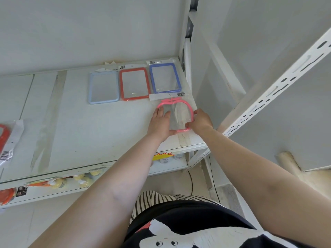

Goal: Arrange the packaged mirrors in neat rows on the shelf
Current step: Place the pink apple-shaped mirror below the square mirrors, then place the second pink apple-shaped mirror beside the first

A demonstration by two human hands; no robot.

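A pink apple-shaped mirror [179, 111] in a clear packet lies on the white shelf [100, 133], near its right end and in front of the blue mirror. My left hand [160, 123] lies flat on the packet's left side. My right hand [201, 122] pinches the frame's right and lower edge. Behind it, a back row holds three rectangular packaged mirrors side by side: light blue [103, 87], red [134, 84] and blue [165, 78].
Another red packaged mirror [5, 138] lies at the shelf's far left edge. Slotted white uprights [265, 93] stand to the right of the shelf. A lower shelf [59, 183] holds small yellow and orange items. Strips of tape run across the shelf surface.
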